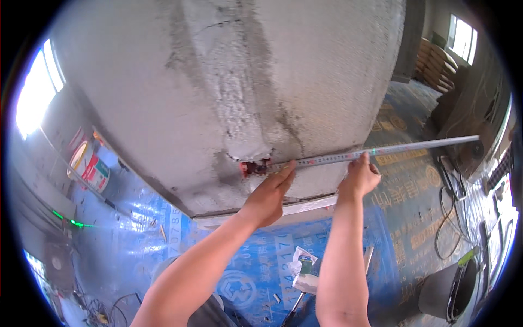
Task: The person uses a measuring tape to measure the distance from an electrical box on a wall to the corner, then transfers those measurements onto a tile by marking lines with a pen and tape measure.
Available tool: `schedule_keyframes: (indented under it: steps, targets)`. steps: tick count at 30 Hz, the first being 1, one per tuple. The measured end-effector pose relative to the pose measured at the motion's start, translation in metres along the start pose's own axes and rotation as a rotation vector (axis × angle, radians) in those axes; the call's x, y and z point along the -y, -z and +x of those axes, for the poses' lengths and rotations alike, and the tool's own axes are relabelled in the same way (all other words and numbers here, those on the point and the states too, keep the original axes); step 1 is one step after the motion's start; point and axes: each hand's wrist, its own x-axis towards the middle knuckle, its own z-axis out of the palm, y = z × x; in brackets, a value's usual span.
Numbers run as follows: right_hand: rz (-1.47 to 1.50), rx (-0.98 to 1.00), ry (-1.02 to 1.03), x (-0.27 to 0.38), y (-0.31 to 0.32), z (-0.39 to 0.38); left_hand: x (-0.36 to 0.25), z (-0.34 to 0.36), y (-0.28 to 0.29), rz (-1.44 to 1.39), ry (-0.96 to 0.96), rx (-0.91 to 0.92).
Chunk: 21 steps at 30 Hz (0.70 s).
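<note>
A long, straight silver ruler (pixel 327 159) with printed graduations lies across the lower part of a grey plastered wall (pixel 321 82). Its left end reaches a small recessed electrical box (pixel 255 168) with a reddish rim, while the right end sticks out past the wall's corner. My left hand (pixel 268 197) pinches the ruler beside the box, fingers closed near its end. Farther right, close to the corner, my right hand (pixel 359 177) grips the ruler's lower edge with curled fingers. A rough, lighter strip of filler (pixel 239 103) runs up the wall above the box.
Blue printed sheeting (pixel 239 278) covers the floor. On it lie a white-and-green packet (pixel 305 264) and a dark-handled tool (pixel 294 309). A paint bucket (pixel 92 166) stands left, a dark bucket (pixel 449 291) lower right. Cable (pixel 447 223) and stacked sacks (pixel 436 65) are at right.
</note>
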Motion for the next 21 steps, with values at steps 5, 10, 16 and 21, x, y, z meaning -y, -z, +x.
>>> schedule_keyframes:
  steps: [5, 10, 16, 21]
  targets:
    - [-0.038, 0.174, 0.083, 0.054, -0.006, -0.026, -0.003, -0.001, 0.015, -0.114, 0.016, -0.015]
    - [-0.267, 0.466, 0.335, 0.103, -0.03, -0.058, 0.0, 0.002, 0.031, -0.362, 0.053, -0.065]
    - [-0.596, 0.843, 0.391, 0.14, -0.047, -0.105, 0.001, -0.015, 0.076, -0.514, 0.326, -0.029]
    - [-0.741, 0.985, 0.418, 0.143, -0.054, -0.131, 0.0, -0.021, 0.09, -0.587, 0.387, -0.014]
